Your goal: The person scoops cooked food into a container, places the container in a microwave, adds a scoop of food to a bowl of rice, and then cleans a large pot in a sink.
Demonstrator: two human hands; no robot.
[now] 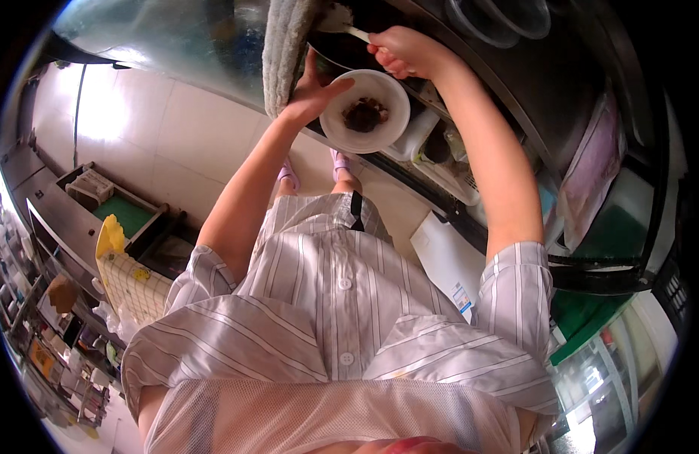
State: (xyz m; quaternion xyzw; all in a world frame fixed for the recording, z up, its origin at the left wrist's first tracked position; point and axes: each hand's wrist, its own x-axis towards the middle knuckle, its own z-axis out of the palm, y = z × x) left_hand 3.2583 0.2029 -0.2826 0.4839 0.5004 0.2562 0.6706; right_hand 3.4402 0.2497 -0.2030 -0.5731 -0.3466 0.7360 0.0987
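Note:
My right hand [403, 54] is closed around the pale handle of a spoon or ladle [356, 33]. Its broad end reaches into a dark pot or pan [363, 12] at the top of the view. My left hand [315, 93] has its fingers spread beside a white bowl [334, 130], the thumb lying at the bowl's rim; whether it grips the bowl is unclear. Dark brown bits of food [365, 115] lie in the bottom of the bowl. A thick grey-white towel [282, 62] hangs just left of my left hand.
Right of the bowl, white trays [417, 136] and small items line a dark-edged counter. Clear plastic bowls [502, 22] stand at the top right. A white box [446, 249] with a label is below the counter. A yellow-edged checked item [128, 267] is at left.

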